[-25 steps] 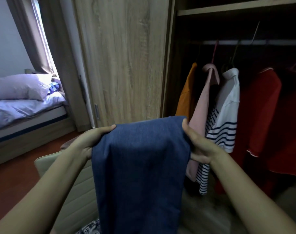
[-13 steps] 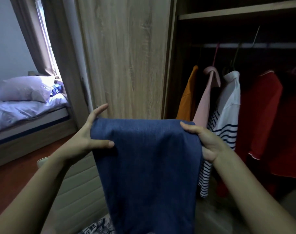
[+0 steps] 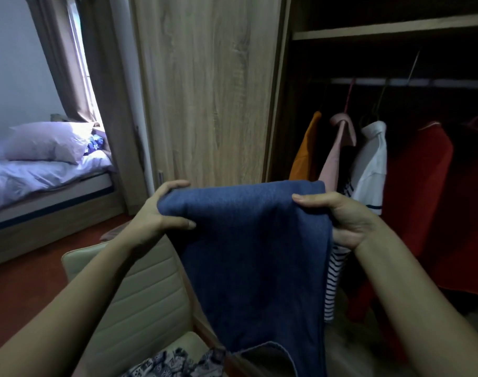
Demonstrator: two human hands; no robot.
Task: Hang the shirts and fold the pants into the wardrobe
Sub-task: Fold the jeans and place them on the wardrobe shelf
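Wardrobe (image 3: 205, 91): the sliding door is closed across the left half and the right bay is open. Free space is seen under the hung shirts (image 3: 368, 170). A beige chair (image 3: 140, 289) is set close at lower left. Versus 0.5 s ago, the left index, then raised, is now curled over the fold. The blue pants (image 3: 246, 254) are held mid-air before the door edge. Top corners are clamped by the left hand (image 3: 156, 216) and right hand (image 3: 346, 221), fingers (image 3: 175, 185) wrapped behind, thumbs in front.
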